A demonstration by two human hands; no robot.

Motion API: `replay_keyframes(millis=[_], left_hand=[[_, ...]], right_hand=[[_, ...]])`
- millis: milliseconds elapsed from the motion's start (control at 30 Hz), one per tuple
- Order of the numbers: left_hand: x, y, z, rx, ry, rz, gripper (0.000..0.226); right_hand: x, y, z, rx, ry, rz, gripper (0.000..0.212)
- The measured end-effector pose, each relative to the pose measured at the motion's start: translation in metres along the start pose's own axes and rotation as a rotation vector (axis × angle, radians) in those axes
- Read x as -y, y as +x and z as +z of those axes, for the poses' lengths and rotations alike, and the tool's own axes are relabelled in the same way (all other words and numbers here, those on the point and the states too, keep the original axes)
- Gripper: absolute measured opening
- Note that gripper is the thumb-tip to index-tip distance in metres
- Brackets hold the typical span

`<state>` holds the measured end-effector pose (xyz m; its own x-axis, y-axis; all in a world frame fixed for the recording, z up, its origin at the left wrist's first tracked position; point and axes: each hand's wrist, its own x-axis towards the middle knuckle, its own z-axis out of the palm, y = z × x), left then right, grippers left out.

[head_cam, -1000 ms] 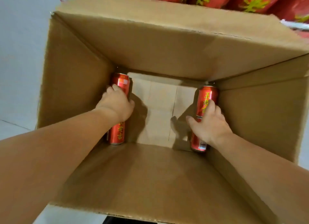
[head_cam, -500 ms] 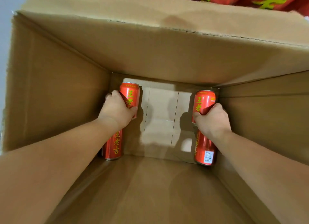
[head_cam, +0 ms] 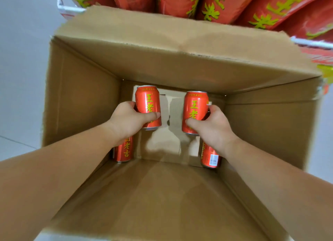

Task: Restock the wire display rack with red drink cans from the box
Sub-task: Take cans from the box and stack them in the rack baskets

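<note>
Both my arms reach down into an open cardboard box (head_cam: 81,103). My left hand (head_cam: 128,121) grips a red drink can (head_cam: 147,100) with yellow characters, held upright above the box floor. In my right hand (head_cam: 214,126) is a second red can (head_cam: 195,105), also upright and lifted. Two more red cans remain on the box bottom: one at the left wall (head_cam: 124,151), one at the right wall (head_cam: 210,158), each partly hidden under my wrists. Beyond the box's far wall, the white wire rack (head_cam: 72,9) shows rows of red cans (head_cam: 176,1).
The box's far flap (head_cam: 171,35) stands up between me and the rack. Pale tiled floor (head_cam: 19,78) lies to the left of the box. The box's bare cardboard bottom (head_cam: 165,143) shows between the cans.
Both hands closed on a can each and lifted them off the box floor toward the middle. The two other cans stayed in place. The view pulled back, bringing the rack into sight.
</note>
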<state>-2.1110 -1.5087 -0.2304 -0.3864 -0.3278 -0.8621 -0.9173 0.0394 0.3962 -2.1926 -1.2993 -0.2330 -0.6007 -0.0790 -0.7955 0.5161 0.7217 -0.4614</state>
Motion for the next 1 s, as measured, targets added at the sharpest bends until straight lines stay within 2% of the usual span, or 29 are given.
replay_keyframes(millis=[233, 433, 500, 600, 667, 833, 1000], left_hand=[[-0.055, -0.108, -0.04, 0.06, -0.017, 0.153, 0.04], [-0.115, -0.208, -0.072, 0.047, -0.046, 0.266, 0.049], [-0.137, -0.244, -0.084, 0.033, -0.062, 0.3, 0.049], [-0.169, -0.3, -0.104, 0.027, -0.072, 0.354, 0.034], [-0.19, -0.336, -0.117, 0.014, -0.076, 0.393, 0.034], [-0.249, -0.435, -0.154, -0.029, -0.069, 0.514, 0.034], [-0.31, -0.527, -0.188, -0.046, -0.011, 0.645, 0.04]], right_hand=[[0.065, -0.092, -0.055, 0.045, 0.019, -0.124, 0.053], [0.122, -0.186, -0.11, 0.05, 0.014, -0.235, 0.049], [0.143, -0.22, -0.131, 0.034, 0.024, -0.269, 0.047], [0.176, -0.27, -0.163, 0.01, 0.072, -0.299, 0.047], [0.199, -0.301, -0.188, -0.009, 0.097, -0.326, 0.049], [0.26, -0.387, -0.256, -0.096, 0.129, -0.456, 0.037], [0.318, -0.476, -0.312, -0.168, 0.132, -0.59, 0.048]])
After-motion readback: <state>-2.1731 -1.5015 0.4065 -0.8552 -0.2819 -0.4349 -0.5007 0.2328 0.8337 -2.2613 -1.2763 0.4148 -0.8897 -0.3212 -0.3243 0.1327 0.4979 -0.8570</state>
